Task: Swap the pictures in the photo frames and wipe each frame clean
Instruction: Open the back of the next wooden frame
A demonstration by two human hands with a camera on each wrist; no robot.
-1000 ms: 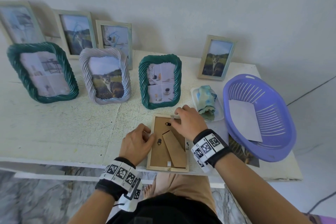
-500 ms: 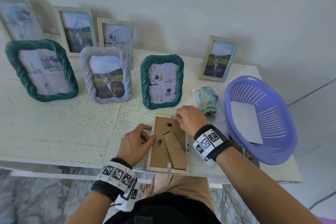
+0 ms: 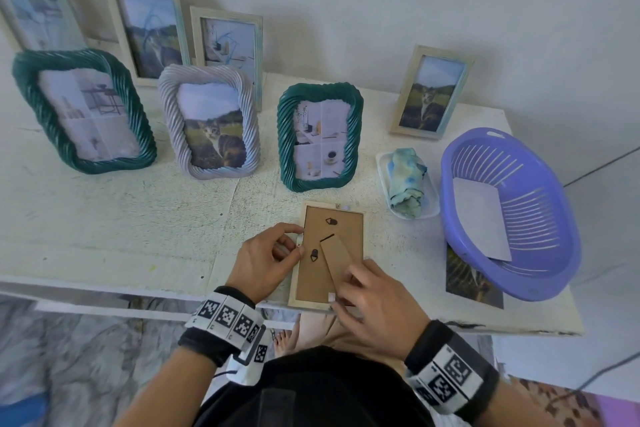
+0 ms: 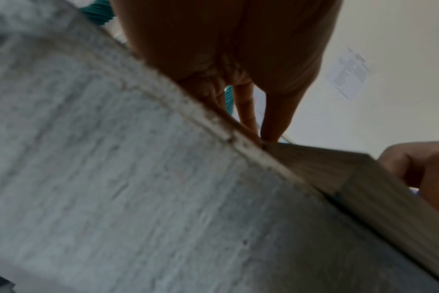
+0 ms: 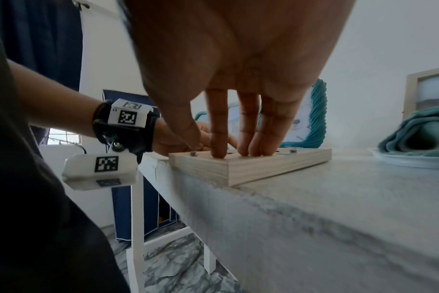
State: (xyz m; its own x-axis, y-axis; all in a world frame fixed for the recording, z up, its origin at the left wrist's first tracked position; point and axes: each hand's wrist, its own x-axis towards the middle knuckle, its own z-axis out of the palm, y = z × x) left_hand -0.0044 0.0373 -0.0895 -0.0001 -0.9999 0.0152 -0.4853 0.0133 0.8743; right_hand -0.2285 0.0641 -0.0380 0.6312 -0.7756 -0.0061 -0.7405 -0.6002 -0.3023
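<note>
A light wooden photo frame lies face down at the table's front edge, its brown backing and fold-out stand facing up. At the frame's left edge, my left hand pinches a small metal tab between thumb and forefinger. My right hand presses straight fingers onto the lower part of the backing; the same frame shows from the side in the right wrist view. A blue-green cloth sits in a white tray just right of the frame. In the left wrist view only fingertips at the frame's edge show.
Standing frames line the back: two green twisted ones, a grey twisted one and several wooden ones. A purple basket at the right holds a white sheet. A cat photo lies partly under it.
My right hand has come down from the frame's top edge to press on its lower backing. The left hand stays at the left edge, now pinching the tab.
</note>
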